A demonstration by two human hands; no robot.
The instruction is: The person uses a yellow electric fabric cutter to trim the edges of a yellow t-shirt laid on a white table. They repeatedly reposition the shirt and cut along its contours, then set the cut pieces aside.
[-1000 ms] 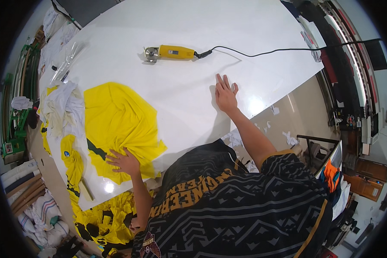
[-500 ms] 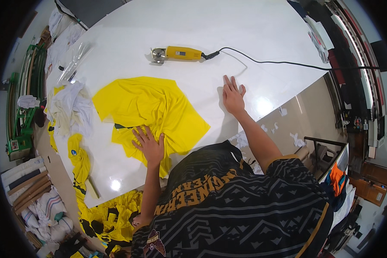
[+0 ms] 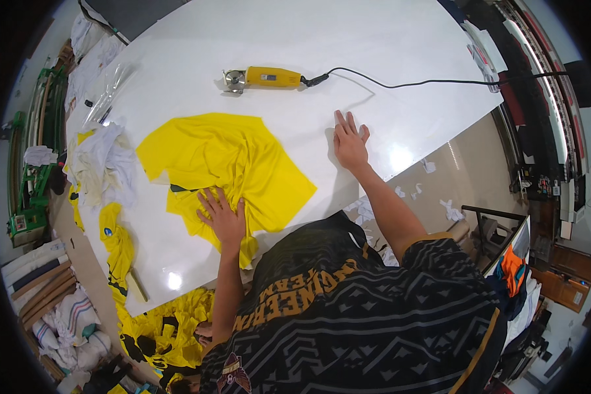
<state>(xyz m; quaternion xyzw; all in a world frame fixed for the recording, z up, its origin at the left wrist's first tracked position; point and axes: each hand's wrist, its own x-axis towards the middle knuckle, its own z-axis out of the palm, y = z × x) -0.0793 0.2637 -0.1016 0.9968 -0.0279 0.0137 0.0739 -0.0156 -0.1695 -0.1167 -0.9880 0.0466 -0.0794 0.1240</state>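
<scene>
Left hand point(image 3: 224, 220) open, fingers spread on the crumpled thin yellow fabric piece point(image 3: 272, 180), left-near on the glossy white bench point(image 3: 400, 39). Fabric's shifted right within the last second; still creased, so positioning looks unfinished. Right hand point(image 3: 351, 146) open, empty, right of fabric.

The bright yellow fabric piece point(image 3: 274, 180) lies creased and partly folded on the white tabletop point(image 3: 400, 52), a dark strip point(image 3: 182, 188) showing.

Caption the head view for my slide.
Left hand on yellow fabric, right hand empty, corded yellow cutter lying on white table.
</scene>
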